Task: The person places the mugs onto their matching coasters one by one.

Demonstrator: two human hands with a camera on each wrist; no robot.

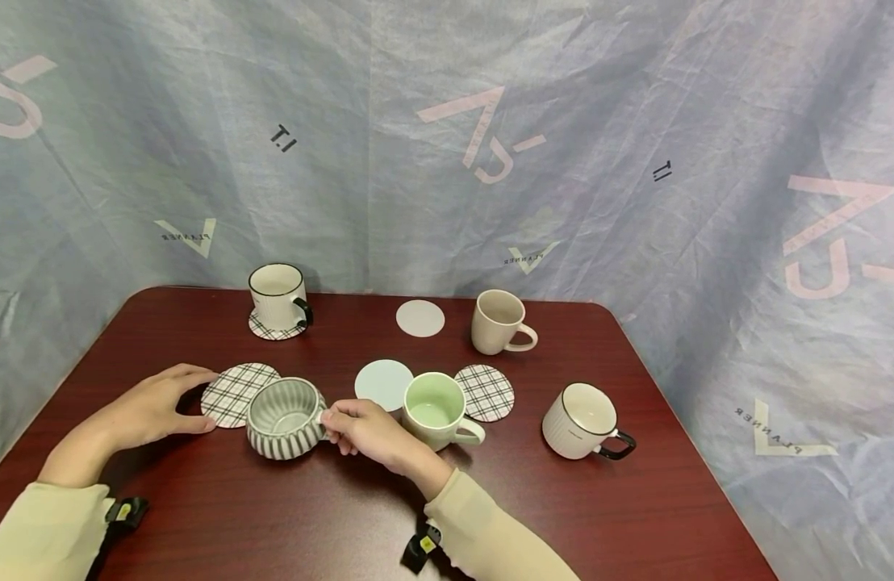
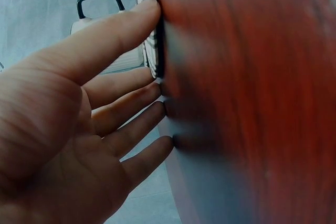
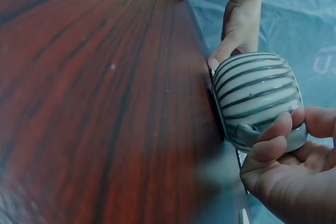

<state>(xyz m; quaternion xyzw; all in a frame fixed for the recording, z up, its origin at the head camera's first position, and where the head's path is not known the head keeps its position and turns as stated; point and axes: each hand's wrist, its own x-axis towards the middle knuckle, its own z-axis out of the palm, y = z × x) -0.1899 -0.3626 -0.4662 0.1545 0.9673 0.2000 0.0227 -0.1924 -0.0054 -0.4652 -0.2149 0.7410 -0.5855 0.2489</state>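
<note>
My right hand (image 1: 370, 432) pinches the handle of a round grey-and-white ribbed mug (image 1: 283, 420). The mug is upright, low over the table, and overlaps the lower right edge of a plaid coaster (image 1: 232, 394) in the head view. In the right wrist view, the thumb and curled fingers hold the handle (image 3: 296, 137). At the coaster's left side is my left hand (image 1: 145, 407), its thumb and fingers spread apart, fingertips right at the rim. Its fairly straight fingers (image 2: 131, 85) reach down to the tabletop in the left wrist view.
A green mug (image 1: 434, 407) stands between a pale round coaster (image 1: 382, 383) and a plaid coaster (image 1: 486, 394). A white mug (image 1: 276, 298) sits on another plaid coaster at the back left. Further right are a beige mug (image 1: 494, 323) and a black-handled white mug (image 1: 574, 424). A white coaster (image 1: 420, 318) lies at the back.
</note>
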